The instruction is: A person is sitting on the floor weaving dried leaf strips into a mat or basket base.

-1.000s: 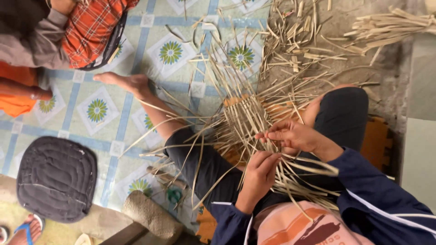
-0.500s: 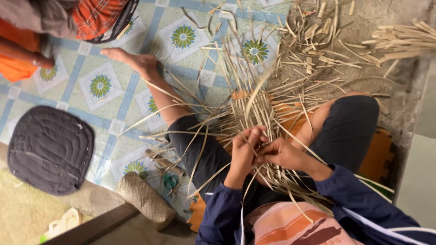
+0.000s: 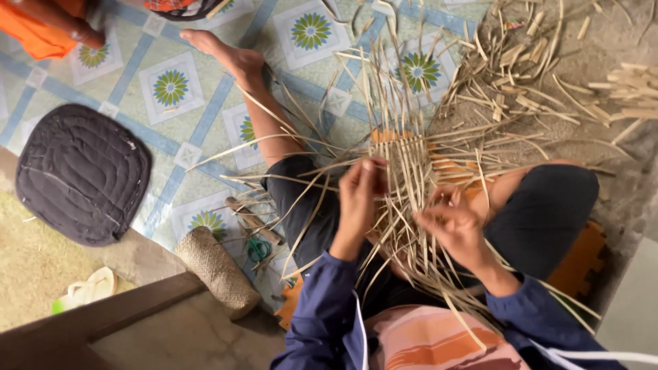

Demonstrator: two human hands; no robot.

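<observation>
Now left hand (image 3: 358, 195) higher on strips (image 3: 411, 157).

Dark quilted cushion (image 3: 82, 175), woven roll (image 3: 219, 270)

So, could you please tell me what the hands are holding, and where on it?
Both hands grip the half-woven strip mat: the left hand pinches strips at its left edge, the right hand at its near right edge.

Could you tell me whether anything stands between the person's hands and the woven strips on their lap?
Nothing visible does: the left hand and right hand both already touch the woven strips directly.
</observation>
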